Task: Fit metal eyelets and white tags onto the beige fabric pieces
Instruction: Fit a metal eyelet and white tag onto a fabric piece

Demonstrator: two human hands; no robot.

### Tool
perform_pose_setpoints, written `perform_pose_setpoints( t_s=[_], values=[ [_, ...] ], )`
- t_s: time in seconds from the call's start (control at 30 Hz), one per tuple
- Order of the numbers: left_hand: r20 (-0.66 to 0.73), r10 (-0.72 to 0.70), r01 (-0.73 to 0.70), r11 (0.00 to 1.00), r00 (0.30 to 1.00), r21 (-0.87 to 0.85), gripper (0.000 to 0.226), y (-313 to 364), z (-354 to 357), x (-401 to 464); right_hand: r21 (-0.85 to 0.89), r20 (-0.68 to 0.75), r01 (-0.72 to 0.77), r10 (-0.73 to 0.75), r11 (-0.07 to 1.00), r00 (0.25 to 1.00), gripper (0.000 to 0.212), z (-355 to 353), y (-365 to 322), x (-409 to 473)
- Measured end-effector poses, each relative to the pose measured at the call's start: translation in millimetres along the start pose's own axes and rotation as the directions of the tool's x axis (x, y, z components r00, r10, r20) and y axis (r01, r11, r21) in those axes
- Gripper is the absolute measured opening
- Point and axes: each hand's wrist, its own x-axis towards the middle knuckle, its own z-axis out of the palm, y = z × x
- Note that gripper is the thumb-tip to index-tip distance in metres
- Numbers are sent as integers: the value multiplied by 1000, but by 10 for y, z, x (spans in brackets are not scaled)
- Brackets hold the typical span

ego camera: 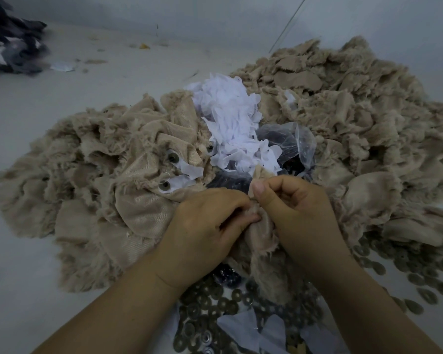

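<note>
Both my hands are bunched together on one beige piece (pixel 260 226) right in front of me. My left hand (pixel 205 226) has its fingers curled into the fabric, and my right hand (pixel 296 208) pinches the top edge of it between thumb and fingers. Can't tell if there's an eyelet in there, it's hidden under my fingers.

Left pile (pixel 92 190) has pieces showing eyelets (pixel 165 185) with white tags (pixel 182 180) on them. Right pile (pixel 363 129) is beige fabric too. Between the piles is a heap of loose tags (pixel 230 123), next to a clear bag (pixel 292 139). Metal rings (pixel 210 310) are scattered by my wrists, more off to the right. Some dark cloth (pixel 8 39) sits far left.
</note>
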Motion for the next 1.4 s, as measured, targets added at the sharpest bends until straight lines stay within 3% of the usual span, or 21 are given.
perform_pose_setpoints(
  t_s=[0.17,0.3,0.43,0.53,0.6,0.73,1.2,1.4],
  values=[
    [-25,-7,9,999,1000,43,15,-4,24,-18,225,178,-246,209,943,962,26,-46,41,19],
    [-5,-1,2,995,1000,97,26,-26,49,-17,341,241,-313,240,886,940,24,-66,72,11],
    [-41,-28,32,994,999,102,22,-71,39,-17,322,175,-213,163,922,971,24,-56,65,-33],
    [-110,-74,78,996,991,31,23,-93,-3,-3,201,145,-1,-29,980,989,20,-53,31,-66],
    [-140,-97,92,995,985,-44,22,-85,-14,2,60,129,175,-182,983,975,23,-63,40,-58],
    [-128,-165,135,967,978,-216,16,-37,-19,-18,12,146,303,-302,953,942,25,-111,59,-16],
    [22,-277,258,857,961,-446,12,-50,-1,-28,87,152,321,-331,943,931,20,-110,63,24],
    [25,-251,242,896,968,-371,18,-48,-22,-18,28,182,342,-341,939,922,21,-122,61,19]
  ],
)
